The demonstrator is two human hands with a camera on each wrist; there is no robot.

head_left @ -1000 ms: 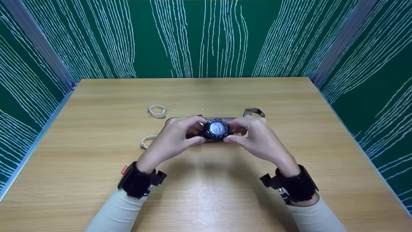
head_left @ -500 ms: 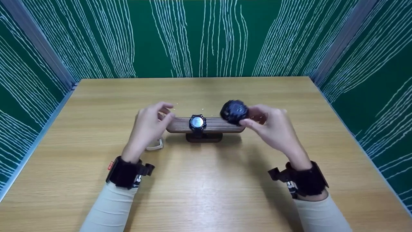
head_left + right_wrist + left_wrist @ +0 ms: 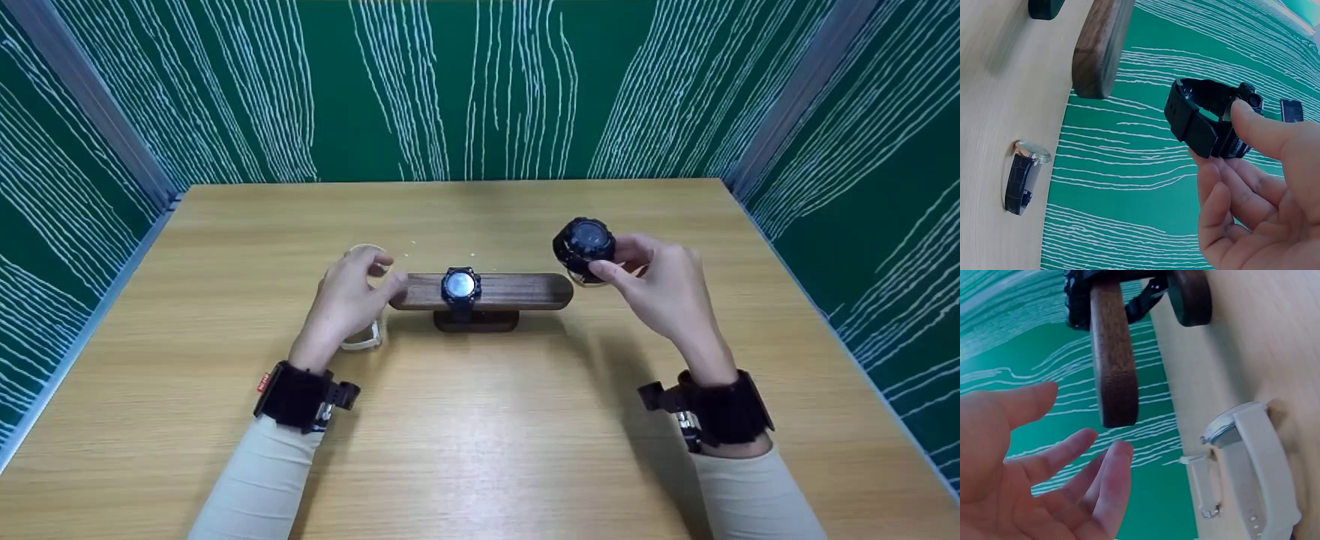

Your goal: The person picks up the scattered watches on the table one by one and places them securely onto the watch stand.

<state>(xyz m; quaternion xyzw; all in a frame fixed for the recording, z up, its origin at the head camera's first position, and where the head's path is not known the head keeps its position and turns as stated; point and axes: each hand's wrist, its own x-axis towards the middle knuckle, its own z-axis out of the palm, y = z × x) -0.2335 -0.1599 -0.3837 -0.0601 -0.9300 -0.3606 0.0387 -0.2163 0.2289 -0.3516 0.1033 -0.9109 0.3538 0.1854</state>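
Observation:
My right hand (image 3: 664,289) pinches a chunky black wristwatch (image 3: 587,238) between thumb and fingers, off the right end of a dark wooden watch stand (image 3: 525,291). Its closed strap loop (image 3: 1190,121) shows in the right wrist view. Around the stand's bar, left of the middle, sits another black wristwatch (image 3: 460,283) with a bright round face. By the bar's left end is my left hand (image 3: 349,296), fingers loosely bent and holding nothing. The left wrist view shows a gap between those fingers and the bar end (image 3: 1117,402).
Two pale-strapped watches lie on the table at the left, the nearer white watch (image 3: 1264,461) and the farther one (image 3: 1203,484), both partly behind my left hand in the head view. On the right lies a dark leather-strapped watch (image 3: 1018,183). Green patterned walls surround the wooden table (image 3: 480,435).
Both hands held the black wristwatch in front of the stand. My left hand has let go and moved left; my right hand has carried the watch right and toward the back, uncovering the stand.

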